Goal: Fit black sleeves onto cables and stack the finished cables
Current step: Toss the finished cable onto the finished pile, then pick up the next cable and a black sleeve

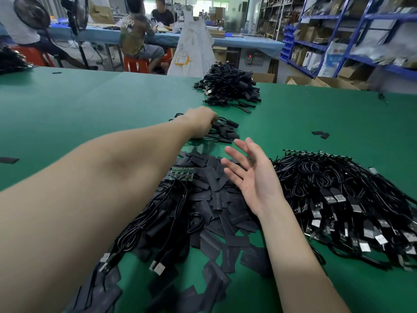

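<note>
Small stack of finished cables: sleeved, black, lying on the green worktop just beyond the heap of loose black sleeves, which serves as landmark here.

Left hand: reached across beyond the heap, fingers curled down onto the small stack, apparently gripping or setting down a cable there; the exact hold is hidden under the knuckles.

Right hand: over the heap's right side, palm up, fingers spread and relaxed, holding nothing.

Step in hand, by judgement: adding a finished cable to the stack. To do it well, lay it with its sleeve end aligned with the others, so the pile stays flat and no cord snags on release.

Unsleeved bundle: right of the heap, many cables with USB plugs toward the viewer.

Cables with a green circuit strip: on the heap's left side, plugs trailing nearer.

Large cable pile: far beyond the heap.

Stray sleeves: beyond and right of the heap.
</note>
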Demonstrator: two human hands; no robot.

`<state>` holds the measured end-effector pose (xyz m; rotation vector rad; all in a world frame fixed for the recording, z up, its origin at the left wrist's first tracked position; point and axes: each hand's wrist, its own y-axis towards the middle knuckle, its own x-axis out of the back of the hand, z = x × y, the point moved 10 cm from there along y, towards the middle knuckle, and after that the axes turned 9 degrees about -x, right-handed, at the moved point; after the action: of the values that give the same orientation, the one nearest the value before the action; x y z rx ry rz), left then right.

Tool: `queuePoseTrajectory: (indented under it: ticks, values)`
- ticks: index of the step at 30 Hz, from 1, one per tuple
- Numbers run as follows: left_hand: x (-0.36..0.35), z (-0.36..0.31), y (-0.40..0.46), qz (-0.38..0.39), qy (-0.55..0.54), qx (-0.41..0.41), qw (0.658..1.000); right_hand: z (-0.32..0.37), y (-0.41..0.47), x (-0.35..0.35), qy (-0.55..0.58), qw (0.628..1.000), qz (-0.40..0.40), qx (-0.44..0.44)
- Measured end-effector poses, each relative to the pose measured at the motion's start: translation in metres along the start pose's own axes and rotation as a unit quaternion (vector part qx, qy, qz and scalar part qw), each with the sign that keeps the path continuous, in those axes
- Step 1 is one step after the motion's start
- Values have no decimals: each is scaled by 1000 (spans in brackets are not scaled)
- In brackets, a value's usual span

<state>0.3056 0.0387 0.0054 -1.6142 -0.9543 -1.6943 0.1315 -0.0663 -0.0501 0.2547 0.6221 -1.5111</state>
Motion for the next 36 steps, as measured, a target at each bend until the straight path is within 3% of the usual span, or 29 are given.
queuePoseTrajectory:
  ticks: [3, 7, 12, 17, 19, 21, 24, 27, 31, 36]
  values:
    - [5, 1, -16, -46, -43, 3, 998, 0, 0, 1, 2, 1000, -3, -4]
    - [26, 0, -58, -140, -200, 34, 969, -2, 1, 0, -20, 1000, -16, -8]
    - [35, -12, -128, -234, -304, 65, 921, 0, 3, -4, -155, 987, -41, 23]
    - [9, -7, -165, -205, -243, 143, 937, -6, 2, -42, -478, 870, -20, 121]
    - [6, -2, -171, -196, -174, 171, 950, -18, 0, -56, -542, 830, -3, 130]
    - [4, 1, -171, -187, -152, 177, 954, -23, -2, -62, -560, 815, -3, 146]
    - [-5, 7, -172, -168, -172, 195, 951, -17, -1, -57, -482, 864, -12, 143]
    - [-6, 13, -176, -204, -241, 209, 926, -12, 0, -49, -390, 914, -27, 112]
    - [7, 12, -177, -283, -299, 193, 891, -22, -2, -47, -314, 949, -11, 37]
    - [5, 9, -175, -296, -344, 217, 865, -32, -4, -52, -234, 972, 13, -12]
